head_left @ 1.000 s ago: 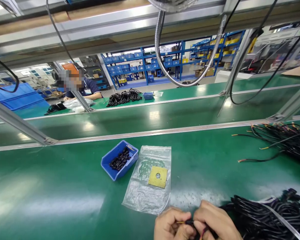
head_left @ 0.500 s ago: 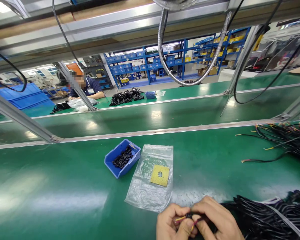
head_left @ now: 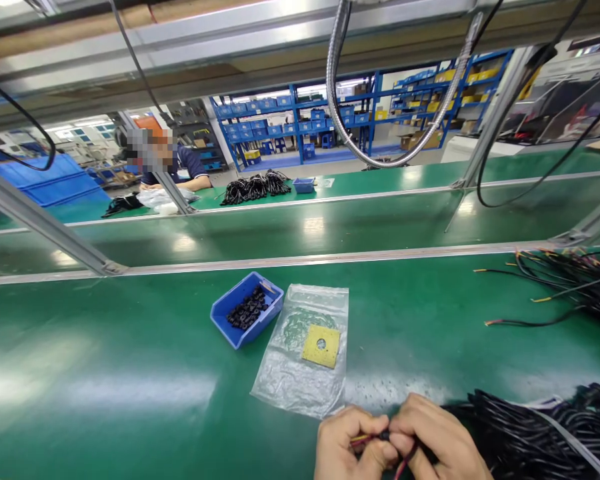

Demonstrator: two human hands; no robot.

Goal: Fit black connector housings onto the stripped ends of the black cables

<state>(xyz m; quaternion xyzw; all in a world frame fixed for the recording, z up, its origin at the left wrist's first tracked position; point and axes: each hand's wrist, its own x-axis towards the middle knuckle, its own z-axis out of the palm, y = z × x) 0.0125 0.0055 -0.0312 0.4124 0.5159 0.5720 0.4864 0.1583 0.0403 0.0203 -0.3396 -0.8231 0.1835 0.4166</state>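
At the bottom edge of the head view my left hand [head_left: 345,443] and my right hand [head_left: 437,437] meet, fingertips almost touching. Pinched in the left fingers are thin red and yellow wires [head_left: 361,440]. Between the two hands shows a small black part [head_left: 384,435] around the wires; its exact kind is mostly covered by fingers. My right fingers close on it, and a dark red wire [head_left: 405,460] hangs below them. Just above the hands lies a clear plastic bag [head_left: 300,393] with a yellow square pad [head_left: 321,347] on it, holed in the middle.
A blue bin [head_left: 230,333] holds small black parts [head_left: 249,308]. Bundled black cables [head_left: 530,433] lie right of my hands, with more loose cables [head_left: 580,287] behind. Metal posts [head_left: 45,220] rise along the bench. A person [head_left: 193,170] sits across it.
My hands have drawn slightly closer around the small black part. The wire ends near the right fingers have shifted, with a dark red wire now hanging lower. The view has tilted slightly.
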